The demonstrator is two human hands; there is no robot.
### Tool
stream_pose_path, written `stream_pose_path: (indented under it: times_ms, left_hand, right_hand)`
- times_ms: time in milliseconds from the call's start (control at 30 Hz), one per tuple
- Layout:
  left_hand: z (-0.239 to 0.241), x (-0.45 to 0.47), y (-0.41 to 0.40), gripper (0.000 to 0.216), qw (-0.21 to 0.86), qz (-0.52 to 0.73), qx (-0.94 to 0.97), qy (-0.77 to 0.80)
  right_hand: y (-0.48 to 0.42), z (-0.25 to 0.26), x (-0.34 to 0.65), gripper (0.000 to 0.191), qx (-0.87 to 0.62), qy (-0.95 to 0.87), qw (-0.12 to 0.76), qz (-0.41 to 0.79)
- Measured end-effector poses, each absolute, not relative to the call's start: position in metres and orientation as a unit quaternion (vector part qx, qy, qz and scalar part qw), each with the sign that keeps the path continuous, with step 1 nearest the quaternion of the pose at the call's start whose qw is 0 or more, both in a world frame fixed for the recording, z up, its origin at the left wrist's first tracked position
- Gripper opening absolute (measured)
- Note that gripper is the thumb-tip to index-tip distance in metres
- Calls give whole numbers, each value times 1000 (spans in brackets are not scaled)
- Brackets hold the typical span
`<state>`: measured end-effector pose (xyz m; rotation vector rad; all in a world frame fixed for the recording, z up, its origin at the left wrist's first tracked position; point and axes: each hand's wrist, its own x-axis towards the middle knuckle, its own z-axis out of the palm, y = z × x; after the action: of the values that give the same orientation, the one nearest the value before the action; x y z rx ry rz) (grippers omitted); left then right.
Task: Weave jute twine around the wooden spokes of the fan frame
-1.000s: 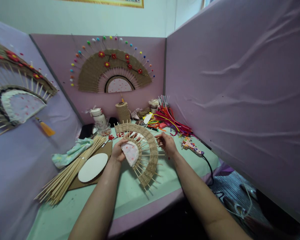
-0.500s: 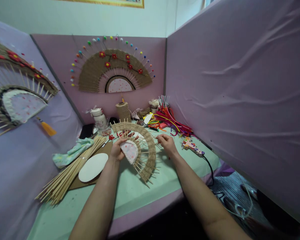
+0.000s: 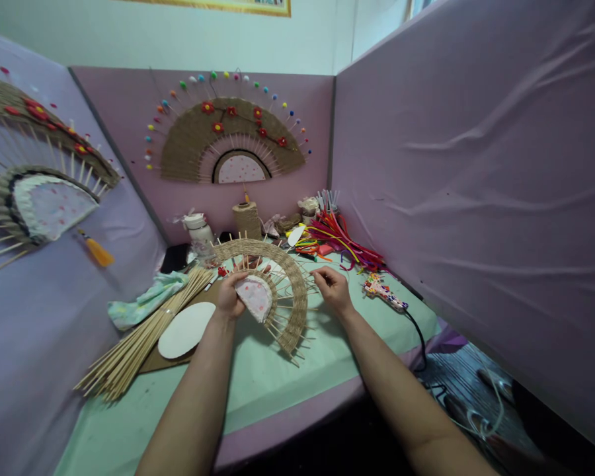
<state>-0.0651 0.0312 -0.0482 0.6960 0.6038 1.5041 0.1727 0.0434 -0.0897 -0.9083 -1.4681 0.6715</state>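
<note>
Left hand (image 3: 231,294) grips the fan (image 3: 293,281) at its pink half-round hub, thumb on top, fingers behind. The fan is held tilted just above the table (image 3: 258,390), woven band arching up and right. Right hand (image 3: 333,287) is just right of the fan's rim, fingers pinched narrow; can't tell if a strand is between them. Left of the fan: white oval (image 3: 186,329), stick bundle (image 3: 139,344), cloth (image 3: 146,297). Behind the fan: twine spool (image 3: 248,219), bottle (image 3: 201,233). Right of the fan: glue gun (image 3: 384,294), with pipe cleaners (image 3: 344,243) behind it.
</note>
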Motion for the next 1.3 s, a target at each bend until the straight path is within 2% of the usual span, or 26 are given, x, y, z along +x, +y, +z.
stream_pose_path:
  times_ms: [233,467,567,967,1300]
  left_hand:
    - [-47,-65,31,55,634,680,273,247]
    - [-50,-64,32,50,651,670,256,248]
    - [-50,-62,32,46,657,665,236,265]
    - [-54,-65,35,46,657,669,237,253]
    - [-51,-60,36,41,609,716,234,248]
  right_hand:
    - [47,-92,176,28,-368,-631,608,310]
    - [58,-99,174,39,-307,-532,612,499]
    - [58,-99,173,39,-282,-522,599,538]
    - [56,-96,174,39,-295,-505,589,558]
    - [57,-95,171,40,-310,-507,579,559]
